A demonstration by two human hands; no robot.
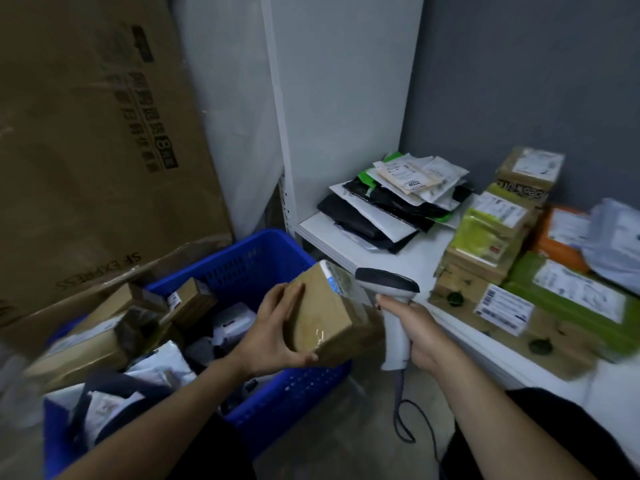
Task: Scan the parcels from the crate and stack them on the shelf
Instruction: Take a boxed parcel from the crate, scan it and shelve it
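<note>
Small brown cardboard parcel [325, 317], taped over in clear film, with a white label [330, 280] along its upper edge. It is held in the air above the right side of the blue plastic crate [249, 261], tilted, with the label end towards the scanner.

The left hand [273, 334] grips the parcel: fingers [294, 296] curled over its upper left face, thumb under the lower edge.

The right hand [415, 334] holds the white handheld barcode scanner [394, 344], with its fingers wrapped fully round the handle. The scanner's dark head sits just beside the parcel's label end and faces it. Contact between head and parcel cannot be told. A dark cable [401, 414] hangs from the foot of the handle.

The crate holds further brown boxes [190, 299] and white mailer bags [166, 362], piled loosely.

The white shelf [381, 261] stands right of the crate. A heap of flat black, white and green mailers [398, 195] lies at its back left corner. Further right is a stack of labelled cardboard boxes [485, 244], with a green parcel [568, 299] and an orange parcel [557, 237] beside them.

A large brown cardboard carton [93, 150] stands upright behind the crate, on the left.
</note>
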